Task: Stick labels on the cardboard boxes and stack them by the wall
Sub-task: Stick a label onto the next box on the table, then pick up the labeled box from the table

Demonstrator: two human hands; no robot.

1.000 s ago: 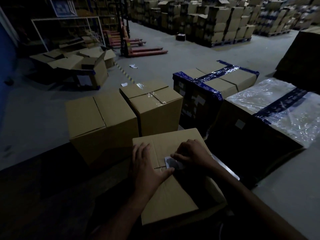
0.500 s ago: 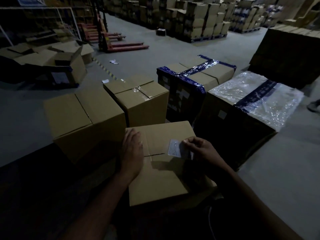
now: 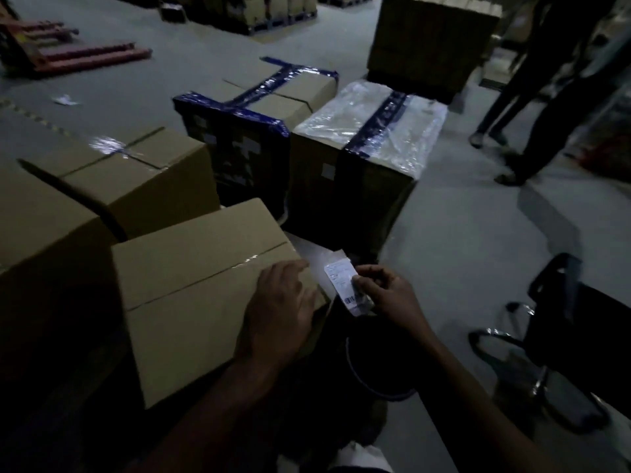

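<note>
The right hand (image 3: 386,295) pinched a white label (image 3: 345,285) between thumb and fingers, holding it in the air just off the right edge of the nearest cardboard box (image 3: 201,288), apart from its surface. The left hand (image 3: 280,315) lay flat, fingers relaxed, on that box's top near its right corner. Two more plain cardboard boxes (image 3: 136,179) stood touching one another behind and to the left. Farther back stood a box bound with blue tape (image 3: 252,107) and, beside it, a box wrapped in clear film (image 3: 368,131). A black chair (image 3: 560,336) stood on the grey floor (image 3: 471,227) to the right, and a bystander's legs (image 3: 532,97) showed at upper right.
</note>
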